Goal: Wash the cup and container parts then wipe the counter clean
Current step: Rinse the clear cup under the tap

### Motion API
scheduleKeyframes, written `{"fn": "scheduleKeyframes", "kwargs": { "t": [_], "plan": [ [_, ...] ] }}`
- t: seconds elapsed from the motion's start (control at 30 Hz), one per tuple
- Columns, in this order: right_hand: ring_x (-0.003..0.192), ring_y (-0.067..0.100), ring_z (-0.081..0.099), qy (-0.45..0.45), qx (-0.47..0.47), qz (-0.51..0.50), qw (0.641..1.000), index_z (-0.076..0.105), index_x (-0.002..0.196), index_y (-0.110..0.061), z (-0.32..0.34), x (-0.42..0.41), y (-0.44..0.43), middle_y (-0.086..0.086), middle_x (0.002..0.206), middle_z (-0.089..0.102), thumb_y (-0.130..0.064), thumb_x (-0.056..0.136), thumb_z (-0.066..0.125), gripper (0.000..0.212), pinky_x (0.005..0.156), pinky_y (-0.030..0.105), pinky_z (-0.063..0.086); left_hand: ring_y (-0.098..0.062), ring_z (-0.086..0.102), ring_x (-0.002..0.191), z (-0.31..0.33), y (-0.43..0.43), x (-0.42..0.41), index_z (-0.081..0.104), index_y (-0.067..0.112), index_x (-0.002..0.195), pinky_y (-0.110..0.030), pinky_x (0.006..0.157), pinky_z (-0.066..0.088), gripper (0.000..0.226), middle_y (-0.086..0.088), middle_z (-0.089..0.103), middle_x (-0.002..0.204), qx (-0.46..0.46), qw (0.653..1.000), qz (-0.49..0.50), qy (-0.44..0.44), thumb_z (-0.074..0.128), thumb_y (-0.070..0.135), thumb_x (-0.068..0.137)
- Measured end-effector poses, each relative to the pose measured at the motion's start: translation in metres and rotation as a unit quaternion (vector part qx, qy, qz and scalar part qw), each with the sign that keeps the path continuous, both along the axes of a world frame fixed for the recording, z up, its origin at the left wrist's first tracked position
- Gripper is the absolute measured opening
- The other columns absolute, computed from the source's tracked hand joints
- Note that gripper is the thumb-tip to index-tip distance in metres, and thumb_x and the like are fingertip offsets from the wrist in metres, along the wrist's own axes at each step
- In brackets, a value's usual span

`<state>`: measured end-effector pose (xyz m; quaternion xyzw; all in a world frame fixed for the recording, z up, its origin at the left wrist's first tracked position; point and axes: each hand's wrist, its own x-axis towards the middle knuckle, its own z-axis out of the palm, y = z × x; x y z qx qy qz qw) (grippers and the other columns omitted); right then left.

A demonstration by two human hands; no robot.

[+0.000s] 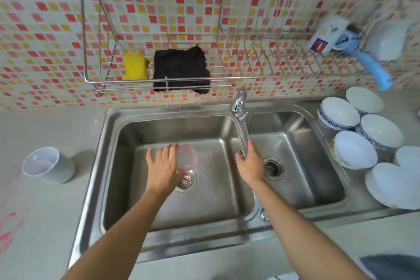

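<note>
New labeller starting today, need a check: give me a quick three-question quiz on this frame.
1. True or false: the left hand holds a clear cup over the sink.
2. What lies beside the yellow sponge on the rack? A) black cloth B) blue brush C) bowl
3. Fill in: the right hand is at the ___.
Key: 1 true; 2 A; 3 faucet.
</note>
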<state>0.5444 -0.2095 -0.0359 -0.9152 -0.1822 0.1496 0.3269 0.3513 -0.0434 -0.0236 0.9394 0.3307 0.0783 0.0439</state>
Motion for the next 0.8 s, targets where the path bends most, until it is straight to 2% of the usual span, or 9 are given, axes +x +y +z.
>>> {"fn": "scheduleKeyframes", "kwargs": {
  "t": [0.23, 0.3, 0.43, 0.5, 0.57, 0.63, 0.7, 0.73, 0.8],
  "plan": [
    [0.143, 0.029, 0.025, 0.027, -0.029, 0.041, 0.998, 0.011, 0.152, -0.011, 0.026, 0.091, 0.044, 0.008, 0.158, 0.019, -0.033, 0.096, 0.052, 0.073, 0.114, 0.043, 0.028, -0.029, 0.056, 0.110, 0.023, -0.008, 0.097, 0.048, 0.010, 0.134, -0.055, 0.111, 0.027, 0.090, -0.003, 0.061, 0.115, -0.061, 0.996, -0.004, -0.071, 0.081, 0.052, 0.062],
    [0.139, 0.031, 0.032, 0.047, -0.019, 0.055, 0.997, 0.011, 0.152, -0.012, 0.027, 0.098, 0.056, 0.008, 0.156, 0.025, -0.027, 0.096, 0.052, 0.072, 0.111, 0.039, 0.031, -0.031, 0.056, 0.109, 0.022, -0.010, 0.113, 0.050, 0.009, 0.131, -0.052, 0.109, 0.029, 0.086, -0.004, 0.061, 0.114, -0.060, 0.995, -0.010, -0.080, 0.080, 0.051, 0.062],
    [0.115, 0.035, 0.056, 0.045, -0.014, 0.063, 0.997, 0.019, 0.150, -0.022, 0.018, 0.099, 0.069, 0.012, 0.136, 0.052, -0.016, 0.093, 0.052, 0.066, 0.088, 0.036, 0.044, -0.029, 0.051, 0.112, 0.023, -0.015, 0.132, 0.046, 0.011, 0.134, -0.042, 0.104, 0.032, 0.084, -0.002, 0.058, 0.118, -0.099, 0.990, -0.010, -0.095, 0.078, 0.048, 0.066],
    [0.112, 0.034, 0.057, 0.014, -0.019, 0.130, 0.991, 0.033, 0.143, -0.024, 0.010, 0.101, 0.071, 0.010, 0.130, 0.054, -0.011, 0.090, 0.052, 0.057, 0.088, 0.038, 0.048, -0.027, 0.048, 0.114, 0.023, -0.014, 0.137, 0.043, 0.012, 0.137, -0.039, 0.100, 0.037, 0.088, -0.001, 0.055, 0.121, -0.139, 0.983, -0.009, -0.116, 0.081, 0.047, 0.066],
    [0.111, 0.030, 0.055, -0.024, -0.042, 0.209, 0.977, 0.048, 0.121, -0.023, -0.010, 0.109, 0.075, 0.005, 0.123, 0.057, -0.008, 0.085, 0.054, 0.039, 0.093, 0.044, 0.048, -0.028, 0.046, 0.113, 0.021, -0.013, 0.138, 0.041, 0.010, 0.137, -0.036, 0.097, 0.040, 0.091, -0.002, 0.054, 0.123, -0.190, 0.969, -0.025, -0.153, 0.086, 0.039, 0.064],
    [0.113, 0.028, 0.053, -0.046, -0.066, 0.243, 0.967, 0.053, 0.114, -0.022, -0.011, 0.111, 0.079, 0.005, 0.121, 0.057, -0.009, 0.085, 0.056, 0.032, 0.098, 0.047, 0.045, -0.027, 0.046, 0.112, 0.021, -0.014, 0.138, 0.040, 0.009, 0.137, -0.025, 0.096, 0.034, 0.092, -0.002, 0.054, 0.123, -0.217, 0.959, -0.045, -0.176, 0.088, 0.033, 0.062],
    [0.130, 0.032, 0.039, -0.046, -0.082, 0.245, 0.965, 0.047, 0.133, -0.010, 0.001, 0.109, 0.080, 0.013, 0.139, 0.045, -0.008, 0.092, 0.052, 0.042, 0.112, 0.042, 0.029, -0.025, 0.046, 0.111, 0.021, -0.014, 0.137, 0.040, 0.009, 0.137, -0.017, 0.090, 0.026, 0.092, -0.001, 0.054, 0.123, -0.226, 0.955, -0.042, -0.186, 0.089, 0.032, 0.062],
    [0.136, 0.032, 0.032, -0.043, -0.092, 0.234, 0.967, 0.041, 0.140, -0.006, 0.003, 0.111, 0.080, 0.016, 0.146, 0.037, -0.007, 0.094, 0.049, 0.046, 0.113, 0.038, 0.022, -0.023, 0.045, 0.109, 0.022, -0.014, 0.136, 0.040, 0.011, 0.137, -0.016, 0.088, 0.025, 0.092, 0.000, 0.053, 0.123, -0.235, 0.953, -0.039, -0.188, 0.089, 0.032, 0.063],
    [0.138, 0.031, 0.028, -0.046, -0.100, 0.223, 0.968, 0.037, 0.142, -0.005, 0.003, 0.114, 0.078, 0.017, 0.149, 0.033, -0.008, 0.096, 0.047, 0.047, 0.111, 0.035, 0.020, -0.018, 0.041, 0.106, 0.025, -0.017, 0.136, 0.037, 0.014, 0.138, -0.017, 0.087, 0.027, 0.092, 0.002, 0.051, 0.123, -0.254, 0.947, -0.033, -0.193, 0.088, 0.034, 0.064]
  ]
}}
